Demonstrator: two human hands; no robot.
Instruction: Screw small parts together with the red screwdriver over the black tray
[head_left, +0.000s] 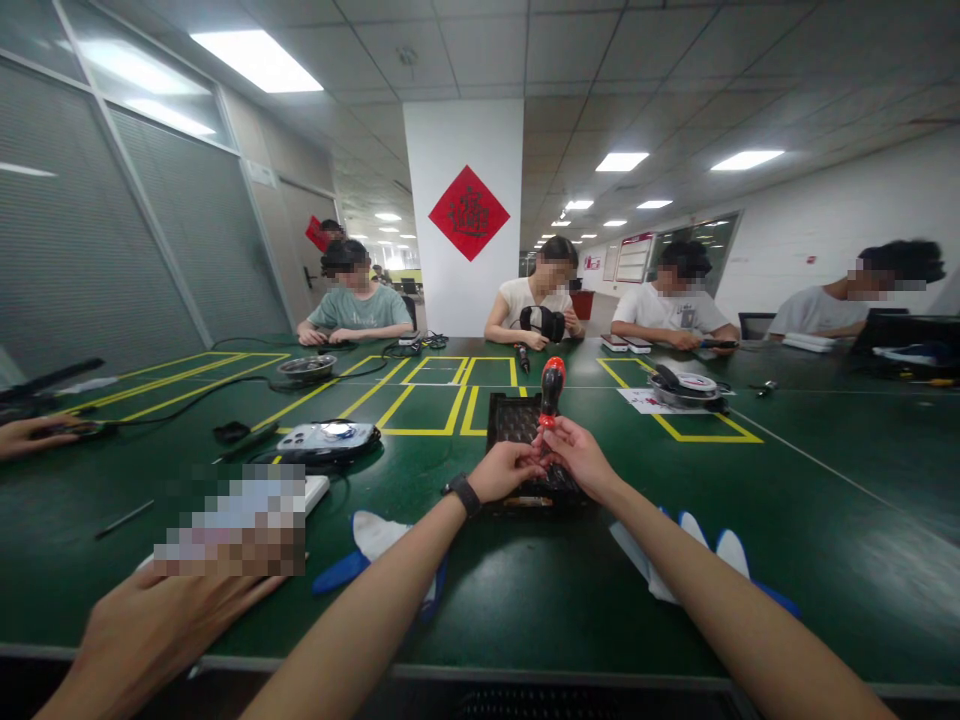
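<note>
A screwdriver [553,388] with a black and red handle stands nearly upright, handle end up, in front of me. My right hand [579,456] pinches it near the red collar at the handle's lower end. Just below, my left hand [507,470], with a dark band on its wrist, has its fingertips closed around the lower part of the same tool. The fingers mostly hide the tip. Under both hands sits a black plastic case [514,415] with a patterned interior; its contents are largely covered by my hands.
White-and-blue gloves [382,538] lie left of my forearms, another glove [735,552] right. A co-worker's hand [161,610] holds a blurred-out white object at lower left. A phone-like device [322,438], round metal dish [307,367] and yellow tape are on the table [480,610]. Several people sit opposite.
</note>
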